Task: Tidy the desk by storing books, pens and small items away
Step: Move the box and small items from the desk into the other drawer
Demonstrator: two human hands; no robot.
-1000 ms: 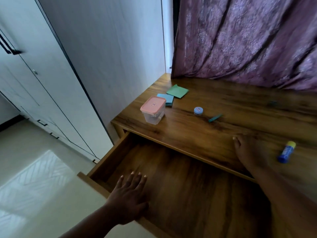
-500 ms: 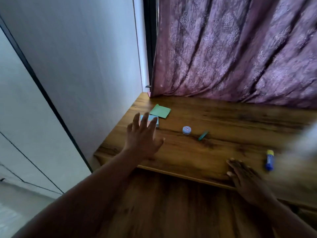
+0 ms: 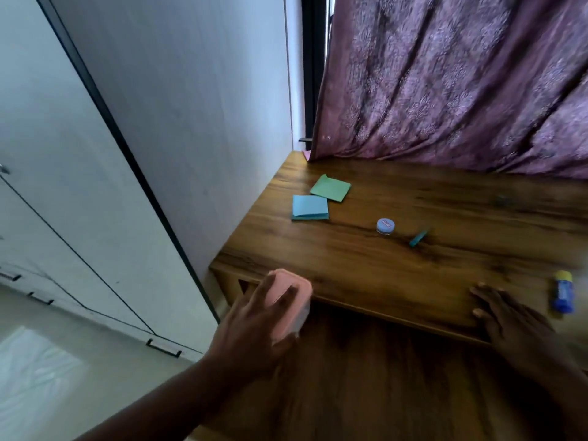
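My left hand [image 3: 254,326] grips a small clear container with a pink lid [image 3: 294,294] from above, holding it over the open drawer [image 3: 381,377] just in front of the wooden desk's [image 3: 366,268] left front corner. My right hand [image 3: 509,319] lies flat on the desk's front edge, fingers spread, holding nothing. On the desktop lie a blue sticky-note pad [image 3: 310,207], a green sticky-note pad [image 3: 331,187], a small round blue-lidded jar [image 3: 385,226], a teal pen cap [image 3: 418,237] and a blue glue stick with a yellow cap [image 3: 562,291].
A purple patterned curtain [image 3: 461,81] hangs along the desk's back edge. A white wall [image 3: 191,106] bounds the desk's left side. White wardrobe doors with dark handles [image 3: 47,186] stand further left, above a pale tiled floor [image 3: 47,377].
My left hand went from the drawer front up to the desk, took the pink-lidded container and carried it off the desktop over the drawer. My right hand stayed on the desk edge.
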